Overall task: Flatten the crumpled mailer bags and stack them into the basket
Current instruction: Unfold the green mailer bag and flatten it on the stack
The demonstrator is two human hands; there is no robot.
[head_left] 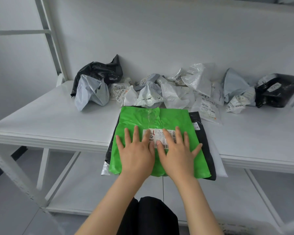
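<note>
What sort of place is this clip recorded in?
Likely a stockroom or parcel-sorting area, though little of the room shows. A white metal shelving rack serves as worktop, crumpled plastic mailer bags with shipping labels line its back, and the left hand and right hand press a green plastic mailer bag flat.

White table [49,116] against a white wall [159,31], lower shelf [85,184] beneath, metal upright [50,39] at left

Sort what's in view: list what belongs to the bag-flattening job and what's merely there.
Job: green mailer bag, pressed flat by left hand and right hand; black mailer and white mailer beneath it; crumpled bags along the wall. No basket in view.
Merely there: white table; metal upright; lower shelf.
</note>
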